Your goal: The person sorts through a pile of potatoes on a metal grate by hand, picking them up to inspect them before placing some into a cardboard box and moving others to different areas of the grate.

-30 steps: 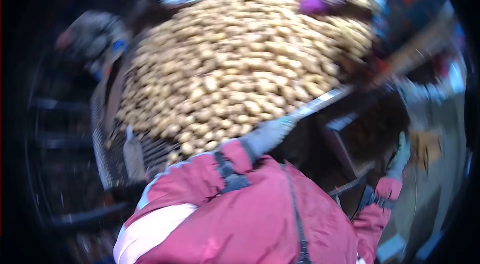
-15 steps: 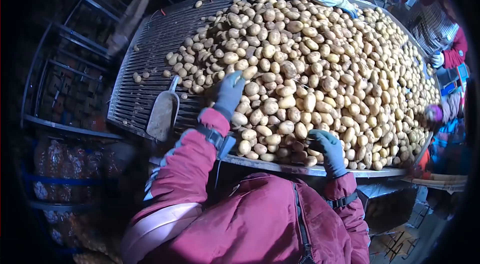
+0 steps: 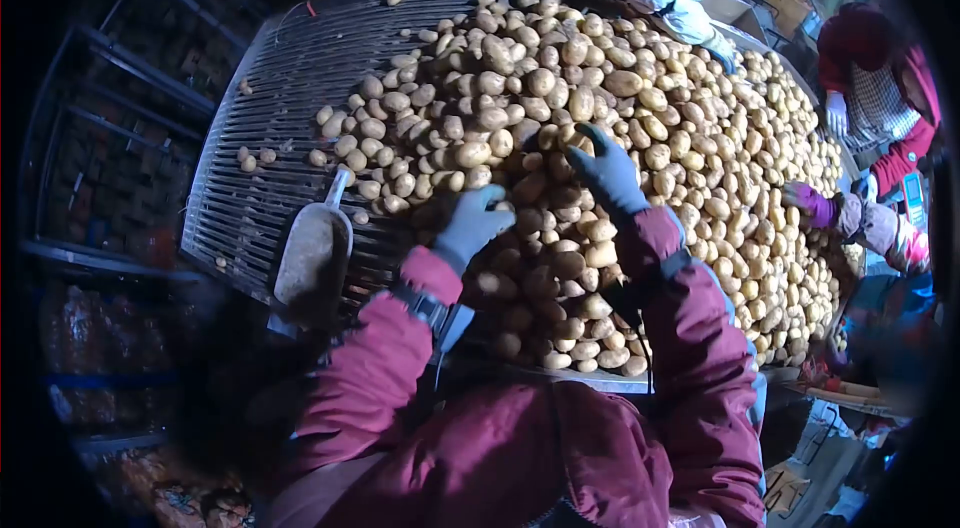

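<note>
A broad heap of potatoes [image 3: 690,158] covers much of a slatted metal table [image 3: 290,78]. My left hand [image 3: 474,228], in a grey glove, is above the near left side of the heap, with a gap between thumb and fingers. No potato shows clearly in it. My right hand [image 3: 610,176], also gloved, reaches farther into the heap. Its thumb and fingers are apart, close to potatoes at the fingertips; I cannot make out a grip on any. A metal scoop [image 3: 314,253] lies on the slats left of my left hand.
A co-worker's gloved hand [image 3: 722,53] touches the heap's far side. At the right, another person's purple glove [image 3: 812,204] reaches over the potatoes, and a checked apron [image 3: 880,108] shows on a further person. Metal racking [image 3: 140,58] stands at the left.
My right hand has gone from the near edge forward into the heap. My left hand has drawn back toward me, away from the potato at its fingertips. The view has shifted slightly.
</note>
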`<state>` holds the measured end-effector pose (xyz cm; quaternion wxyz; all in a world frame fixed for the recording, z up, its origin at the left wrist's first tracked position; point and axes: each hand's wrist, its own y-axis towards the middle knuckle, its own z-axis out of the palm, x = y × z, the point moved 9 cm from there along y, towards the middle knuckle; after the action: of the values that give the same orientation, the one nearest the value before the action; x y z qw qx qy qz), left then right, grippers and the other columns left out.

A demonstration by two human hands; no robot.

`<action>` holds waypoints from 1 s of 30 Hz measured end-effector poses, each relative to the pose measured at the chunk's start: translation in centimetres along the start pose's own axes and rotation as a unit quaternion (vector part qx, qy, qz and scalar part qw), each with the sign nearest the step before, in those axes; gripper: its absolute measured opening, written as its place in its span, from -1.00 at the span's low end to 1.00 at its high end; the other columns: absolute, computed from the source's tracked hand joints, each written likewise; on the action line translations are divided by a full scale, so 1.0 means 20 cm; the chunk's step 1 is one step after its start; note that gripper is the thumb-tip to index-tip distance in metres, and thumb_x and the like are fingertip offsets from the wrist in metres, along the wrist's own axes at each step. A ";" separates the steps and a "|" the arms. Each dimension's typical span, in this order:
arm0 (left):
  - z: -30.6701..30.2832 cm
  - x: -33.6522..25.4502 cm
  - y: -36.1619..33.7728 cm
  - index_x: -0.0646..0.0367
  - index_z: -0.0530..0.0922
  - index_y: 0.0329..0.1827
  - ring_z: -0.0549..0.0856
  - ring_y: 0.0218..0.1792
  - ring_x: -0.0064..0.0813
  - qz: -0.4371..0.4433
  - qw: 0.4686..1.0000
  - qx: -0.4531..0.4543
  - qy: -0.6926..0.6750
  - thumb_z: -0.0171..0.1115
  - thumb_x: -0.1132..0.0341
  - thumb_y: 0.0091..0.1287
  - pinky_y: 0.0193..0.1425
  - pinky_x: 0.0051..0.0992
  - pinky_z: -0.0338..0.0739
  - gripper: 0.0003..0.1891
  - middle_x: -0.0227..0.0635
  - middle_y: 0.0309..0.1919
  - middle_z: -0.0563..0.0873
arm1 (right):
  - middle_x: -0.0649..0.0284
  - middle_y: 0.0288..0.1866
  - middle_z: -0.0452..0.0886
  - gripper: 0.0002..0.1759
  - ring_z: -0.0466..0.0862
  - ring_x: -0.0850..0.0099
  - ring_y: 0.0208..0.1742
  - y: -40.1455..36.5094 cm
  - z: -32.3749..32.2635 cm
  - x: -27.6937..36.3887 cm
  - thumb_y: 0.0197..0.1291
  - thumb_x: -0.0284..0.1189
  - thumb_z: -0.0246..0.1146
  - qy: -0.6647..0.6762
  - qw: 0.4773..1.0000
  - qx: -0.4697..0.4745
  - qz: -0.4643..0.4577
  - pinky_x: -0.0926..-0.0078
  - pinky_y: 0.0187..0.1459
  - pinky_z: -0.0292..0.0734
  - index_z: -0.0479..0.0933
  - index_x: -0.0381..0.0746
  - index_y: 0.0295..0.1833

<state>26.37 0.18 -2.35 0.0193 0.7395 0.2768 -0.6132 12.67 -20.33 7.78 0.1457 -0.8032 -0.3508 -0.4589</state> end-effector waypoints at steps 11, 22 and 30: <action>-0.53 -0.25 -0.02 0.16 0.72 0.11 0.77 -0.03 -0.27 0.020 0.982 -0.177 -0.060 0.29 0.16 0.43 0.05 -0.40 0.66 -0.67 -0.22 -0.04 0.78 | 0.29 -0.29 0.70 -0.72 0.68 0.46 -0.35 0.12 0.30 -0.17 0.25 -0.32 0.31 0.222 0.958 0.125 0.129 0.47 -0.32 0.63 0.72 -0.28 -0.06; -0.35 -0.32 0.15 0.32 0.60 0.24 0.74 0.00 -0.39 0.039 0.988 -0.128 0.073 0.50 0.26 0.25 0.13 -0.39 0.63 -0.47 -0.21 -0.01 0.79 | 0.25 0.26 0.64 -0.34 0.62 0.37 0.25 -0.49 0.11 0.03 0.14 -0.59 0.48 0.203 0.965 0.138 -0.093 0.41 0.28 0.58 0.49 -0.18 0.38; 0.48 -0.66 -0.31 0.31 0.50 0.43 0.68 -0.02 -0.57 0.007 0.988 0.145 0.042 0.41 0.29 0.40 0.12 -0.52 0.60 -0.43 -0.24 0.05 0.76 | 0.20 0.26 0.58 -0.34 0.60 0.37 0.26 -0.90 0.37 -0.25 0.43 -0.03 0.31 0.620 0.666 0.194 0.367 0.25 0.16 0.63 0.34 -0.10 0.49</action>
<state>13.87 -3.24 9.30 -0.0961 0.7616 0.1803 -0.6150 3.23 -5.60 -1.92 0.6384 -0.3515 0.0621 -0.6820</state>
